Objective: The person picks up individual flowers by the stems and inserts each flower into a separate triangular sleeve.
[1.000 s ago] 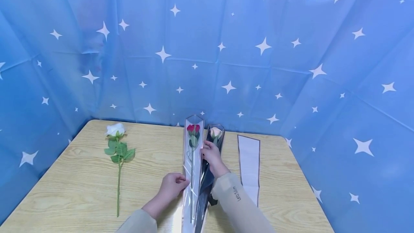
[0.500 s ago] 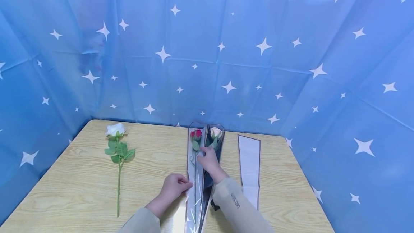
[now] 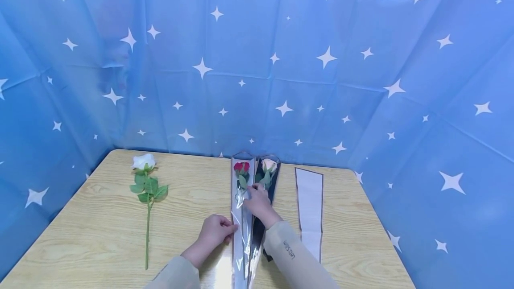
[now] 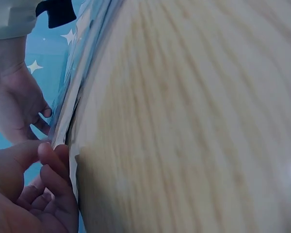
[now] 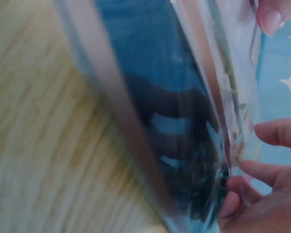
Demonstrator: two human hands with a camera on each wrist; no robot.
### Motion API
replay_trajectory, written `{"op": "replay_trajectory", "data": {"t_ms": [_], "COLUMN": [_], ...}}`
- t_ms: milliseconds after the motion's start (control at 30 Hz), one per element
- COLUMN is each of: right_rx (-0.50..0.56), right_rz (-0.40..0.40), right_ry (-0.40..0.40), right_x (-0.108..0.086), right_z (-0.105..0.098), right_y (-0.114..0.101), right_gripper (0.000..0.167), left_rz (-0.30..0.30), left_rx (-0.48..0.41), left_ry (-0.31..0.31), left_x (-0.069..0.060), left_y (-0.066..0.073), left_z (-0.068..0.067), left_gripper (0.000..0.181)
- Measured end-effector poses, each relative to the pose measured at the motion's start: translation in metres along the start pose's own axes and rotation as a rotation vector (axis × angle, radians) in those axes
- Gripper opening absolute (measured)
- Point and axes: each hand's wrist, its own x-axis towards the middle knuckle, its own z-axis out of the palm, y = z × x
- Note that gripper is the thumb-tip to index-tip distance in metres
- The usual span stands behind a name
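Observation:
In the head view a red rose lies inside a clear-fronted white flower sleeve at the middle of the table. My left hand pinches this sleeve's left edge between thumb and forefinger. On its right edge, higher up, my right hand holds the film with bent fingers, just below the bloom. Right alongside is a black flower sleeve with a pale pink rose, partly covered by my right hand and forearm. The right wrist view shows the right hand's fingertips against the glossy film.
A white rose with a green leafy stem lies on the left of the wooden table. To the right is another flat white sleeve with a dark border. A blue star-patterned curtain hangs behind and at both sides.
The red rose's sleeve has come down toward me and slightly right, beside the black sleeve. My right hand has shifted slightly left and nearer with it; my left hand moved slightly right.

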Motion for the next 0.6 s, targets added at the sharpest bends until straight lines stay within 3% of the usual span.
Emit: {"op": "replay_trajectory", "data": {"t_ms": [200,367,600], "right_rx": [-0.012,0.053,0.123], "right_rz": [-0.044,-0.064,-0.191], "right_ry": [0.002,0.011,0.045], "right_x": [0.0,-0.001,-0.011], "right_z": [0.003,0.001,-0.012], "right_y": [0.004,0.004,0.005], "right_gripper": [0.055,0.052,0.049], "left_rz": [-0.011,-0.026,-0.025], "left_rx": [-0.02,-0.013,0.04], "left_ry": [0.015,0.031,0.04], "left_x": [-0.003,-0.004,-0.005], "left_y": [0.003,0.004,0.002], "left_z": [-0.002,-0.005,-0.015], "left_gripper": [0.009,0.013,0.014]}}
